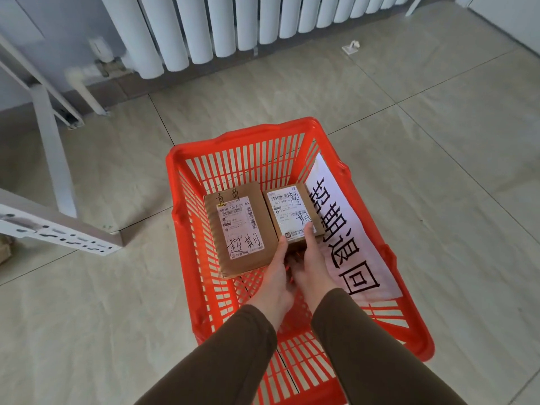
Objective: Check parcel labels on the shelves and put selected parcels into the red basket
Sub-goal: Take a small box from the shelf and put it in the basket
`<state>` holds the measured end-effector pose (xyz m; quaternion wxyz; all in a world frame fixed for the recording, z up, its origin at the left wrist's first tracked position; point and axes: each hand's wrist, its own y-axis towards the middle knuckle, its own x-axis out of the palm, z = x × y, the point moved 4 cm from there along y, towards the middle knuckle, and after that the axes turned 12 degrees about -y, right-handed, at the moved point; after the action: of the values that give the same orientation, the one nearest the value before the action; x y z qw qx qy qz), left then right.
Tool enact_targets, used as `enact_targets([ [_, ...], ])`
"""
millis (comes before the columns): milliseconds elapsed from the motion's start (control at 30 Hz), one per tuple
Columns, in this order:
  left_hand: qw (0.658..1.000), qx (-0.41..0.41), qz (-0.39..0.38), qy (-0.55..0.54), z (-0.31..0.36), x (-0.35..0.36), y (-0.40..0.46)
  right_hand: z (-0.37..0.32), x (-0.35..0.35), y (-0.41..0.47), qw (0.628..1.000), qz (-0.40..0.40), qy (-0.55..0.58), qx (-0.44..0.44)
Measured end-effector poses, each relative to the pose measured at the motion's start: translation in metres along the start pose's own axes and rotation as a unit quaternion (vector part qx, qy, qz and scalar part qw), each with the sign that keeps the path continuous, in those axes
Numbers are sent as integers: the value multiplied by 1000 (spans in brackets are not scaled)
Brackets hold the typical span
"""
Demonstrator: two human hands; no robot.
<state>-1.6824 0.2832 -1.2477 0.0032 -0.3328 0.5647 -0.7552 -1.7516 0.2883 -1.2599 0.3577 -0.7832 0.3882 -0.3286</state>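
A red basket stands on a pale tiled floor, filling the middle of the view, and both of the person's arms in brown sleeves reach into it from six o'clock. Two brown cardboard parcels lie flat on the basket's bottom, side by side and touching. The larger parcel sits at about nine o'clock of the basket's inside, its white label upward with handwritten characters above and below it. The smaller parcel lies just at three o'clock of it, also label up. The left hand grips the near end of the smaller parcel, thumb against its left edge beside the larger parcel. The right hand grasps the same near end, its thumb lying on the label; the other fingers of both hands are tucked under the box and hidden. A white paper sign with large black characters leans along the basket's inner wall at three o'clock. A white radiator runs along the wall at twelve o'clock, and a white shelf frame stands at nine o'clock.
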Motion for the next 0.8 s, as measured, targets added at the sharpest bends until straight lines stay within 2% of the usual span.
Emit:
enact_targets([
  [200, 998, 12, 53, 29, -7, 1, 19, -2, 5, 16, 999, 11, -41, 7],
  [433, 997, 58, 54, 6, -10, 8, 33, 3, 1, 21, 990, 55, -128, -20],
  [600, 997, 19, 56, 40, -9, 7, 30, -6, 2, 12, 990, 41, -136, 0],
  [800, 996, -20, 56, 73, -5, 6, -12, -22, 0, -49, 987, 23, -155, 19],
])
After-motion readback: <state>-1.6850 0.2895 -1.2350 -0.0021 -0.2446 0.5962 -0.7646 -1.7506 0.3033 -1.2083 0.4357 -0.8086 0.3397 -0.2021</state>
